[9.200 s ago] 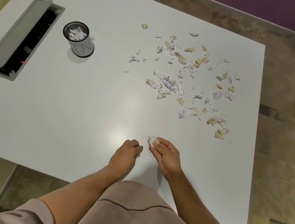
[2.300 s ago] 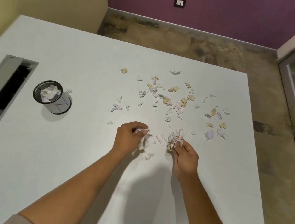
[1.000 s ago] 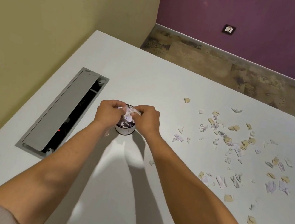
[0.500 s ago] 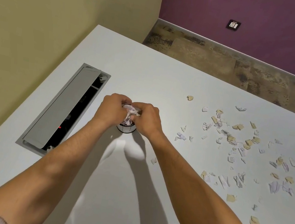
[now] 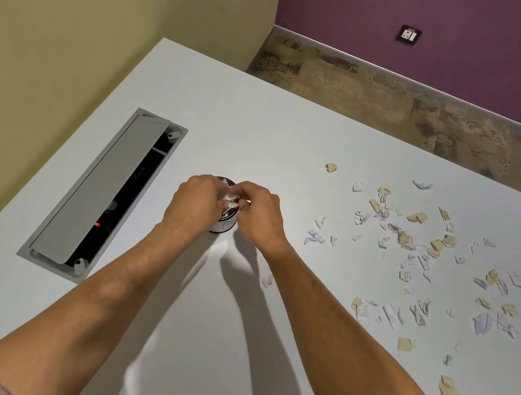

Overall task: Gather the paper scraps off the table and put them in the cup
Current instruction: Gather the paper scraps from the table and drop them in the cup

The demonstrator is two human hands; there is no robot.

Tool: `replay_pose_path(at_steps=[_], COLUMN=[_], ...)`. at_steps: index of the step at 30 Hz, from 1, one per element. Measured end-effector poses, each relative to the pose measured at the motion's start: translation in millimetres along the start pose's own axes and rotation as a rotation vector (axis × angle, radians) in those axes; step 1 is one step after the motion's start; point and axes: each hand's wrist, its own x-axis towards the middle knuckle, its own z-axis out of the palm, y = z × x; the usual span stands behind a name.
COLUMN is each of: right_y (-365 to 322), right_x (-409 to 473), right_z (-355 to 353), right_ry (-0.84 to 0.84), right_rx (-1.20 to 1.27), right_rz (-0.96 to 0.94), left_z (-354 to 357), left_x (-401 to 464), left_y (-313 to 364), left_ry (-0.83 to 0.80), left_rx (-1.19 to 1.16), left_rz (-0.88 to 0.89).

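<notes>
2 hands: left grip (image 5: 197,202), right grip (image 5: 258,212) pinching scraps (image 5: 230,196) over 1 cup (image 5: 224,224), dozens more scattered

You worked under bright overhead light: your arms cast soft doubled shadows on the table (image 5: 299,127), faint glare between them, wide-angle bending at edges.

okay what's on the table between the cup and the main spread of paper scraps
In the head view, a few stray scraps lie on the white table between the cup and the main spread; otherwise that stretch is bare.
</notes>
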Motion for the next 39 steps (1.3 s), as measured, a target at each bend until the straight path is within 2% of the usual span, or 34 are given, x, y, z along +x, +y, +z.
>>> replay_pose_path(at_steps=[7, 14, 18, 20, 25, 36, 39], right_y=[8, 20, 21, 16, 11, 11, 9], right_x=[-3, -2, 3, 4, 2, 2, 2], right_z=[-3, -2, 4, 6, 5, 5, 5], right_ry=[0.049, 0.052, -0.052, -0.049, -0.024, -0.005, 0.006], right_rx=[0.089, -0.032, -0.066, -0.053, 0.119, 0.182, 0.211], right_rz=[0.01, 0.029, 0.101, 0.107, 0.168, 0.241, 0.261], left_z=[17, 25, 25, 26, 26, -38, -39], left_x=[10, 37, 46, 48, 48, 55, 52], left_y=[4, 7, 10, 11, 5, 4, 6], left_ry=[-0.164, -0.281, -0.341, -0.344, -0.354, -0.439, -0.467], left_rx=[0.258, 0.303, 0.342, 0.352, 0.319, -0.021, 0.065], left_rz=[-0.018, -0.019, 0.018, 0.013, -0.009, -0.017, 0.006])
